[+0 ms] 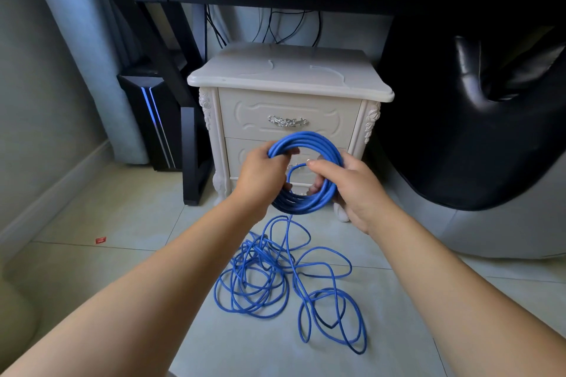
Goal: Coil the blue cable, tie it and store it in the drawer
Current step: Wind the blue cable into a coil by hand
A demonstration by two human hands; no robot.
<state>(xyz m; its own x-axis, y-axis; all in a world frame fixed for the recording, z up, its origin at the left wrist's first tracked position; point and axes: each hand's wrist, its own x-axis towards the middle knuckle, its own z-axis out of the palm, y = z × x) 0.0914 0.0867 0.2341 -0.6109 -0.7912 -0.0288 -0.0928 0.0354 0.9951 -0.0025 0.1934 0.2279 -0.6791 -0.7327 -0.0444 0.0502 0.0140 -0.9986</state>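
**Coil part-wound, slack is lying on the floor under the hands**

Head view:
- The person is holding the wound part of the blue cable (318, 144) up in front of the nightstand (288, 70). Both hands are on it.
- The left hand (263, 176) is gripping the ring's upper-left arc, fingers curled round the bundle.
- The right hand (352, 190) is holding the right side. The thumb is lying across the front and the fingers are hooking through the ring from behind.
- The ring is standing roughly upright, open face toward the person. It is covering most of the lower drawer front.
- The upper drawer (245, 107) is sitting shut, with its handle (287, 121) just above the ring.

Relation that matters:
- One strand is dropping from the ring's bottom edge, between the two wrists and closer to the left one.
- It is running straight down into the slack (260, 285) on the floor (92, 223).
- The slack is lying below the hands and nearer the person, between the forearms. It is a loose tangle of loops spreading left to right, with no single long axis.

My read:
- The left hand is acting as anchor, so the right hand is the one free to draw up the next loop.
- Plenty of cable is not yet wound, and tie and drawer steps are not yet started.
- The crossed loops look likely to snag on the way up.
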